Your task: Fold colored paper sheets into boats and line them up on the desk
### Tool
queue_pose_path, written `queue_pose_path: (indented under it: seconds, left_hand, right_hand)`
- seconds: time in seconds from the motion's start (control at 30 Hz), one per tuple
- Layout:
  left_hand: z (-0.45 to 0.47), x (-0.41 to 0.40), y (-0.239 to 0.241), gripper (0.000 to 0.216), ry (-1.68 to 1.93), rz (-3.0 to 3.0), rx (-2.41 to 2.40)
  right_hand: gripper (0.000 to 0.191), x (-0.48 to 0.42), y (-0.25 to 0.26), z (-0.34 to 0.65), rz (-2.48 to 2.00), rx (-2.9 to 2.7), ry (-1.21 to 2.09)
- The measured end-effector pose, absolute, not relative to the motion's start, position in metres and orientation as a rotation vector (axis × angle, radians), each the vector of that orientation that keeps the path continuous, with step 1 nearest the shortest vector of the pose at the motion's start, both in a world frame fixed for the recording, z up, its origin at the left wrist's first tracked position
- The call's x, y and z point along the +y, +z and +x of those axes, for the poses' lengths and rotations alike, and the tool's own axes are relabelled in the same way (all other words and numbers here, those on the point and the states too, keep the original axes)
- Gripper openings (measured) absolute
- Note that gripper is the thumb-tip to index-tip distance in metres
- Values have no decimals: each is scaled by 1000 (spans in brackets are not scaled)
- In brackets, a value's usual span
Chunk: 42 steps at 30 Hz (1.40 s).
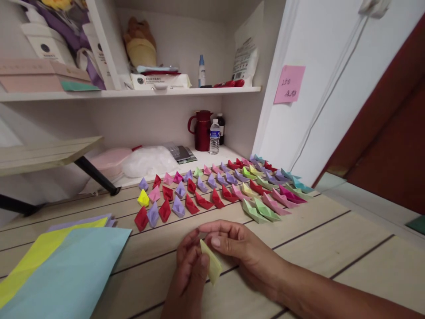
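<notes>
Between my hands is a small piece of folded pale yellow paper (211,263), held just above the wooden table (318,257). My left hand (191,270) pinches it, thumb on the near face and fingers behind. My right hand (239,246) curves around the far side, its thumb and fingertips close to the paper's upper corner; whether they grip it I cannot tell. Beyond my hands stand several rows of folded paper boats in red (218,199), purple (178,207), pink, green (266,209), yellow and blue.
Blue paper sheets (76,266) and yellow sheets (36,252) lie at the left. Behind the table, a white shelf (166,93) holds a red jug (202,130) and a water bottle (214,136). A small raised stand (49,155) with black legs is at the left.
</notes>
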<state>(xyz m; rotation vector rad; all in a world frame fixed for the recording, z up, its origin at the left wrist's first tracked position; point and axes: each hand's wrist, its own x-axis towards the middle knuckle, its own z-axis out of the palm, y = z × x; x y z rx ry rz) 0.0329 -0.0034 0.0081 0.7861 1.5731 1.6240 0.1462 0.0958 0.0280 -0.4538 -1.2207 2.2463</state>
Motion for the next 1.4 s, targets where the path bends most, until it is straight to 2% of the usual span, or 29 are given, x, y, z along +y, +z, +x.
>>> queue_pose_path:
  seconds: [0.17,0.4,0.53,0.73,0.97,1.03,1.17,1.4]
  left_hand:
    - [32,-3,9,43,1610,889,1571]
    - [20,-1,4,50,1547,890,1472]
    - [19,0,6,44,1648,759,1430]
    - [17,-3,13,43,1536,888,1435]
    - [15,0,10,41,1569,865,1417]
    - [15,1,11,37,1590,867,1386]
    - [15,-1,16,29,1520,957,1383]
    - [12,5,2,31,1593,1019,1434]
  right_hand:
    - [32,96,32,150,-499,-1319,2279]
    - [18,97,30,150,-455,-1322,2235]
    - [16,95,32,150,-425,-1290,2295]
    - [34,93,30,149,-440,-1334,2319]
    - [21,96,29,147,-396,-1349,2201]
    - [22,95,29,147,-412,-1323,2230]
    - [41,94,28,147,-418,-1310,2280]
    - [32,97,29,147,-439,-1374,2190]
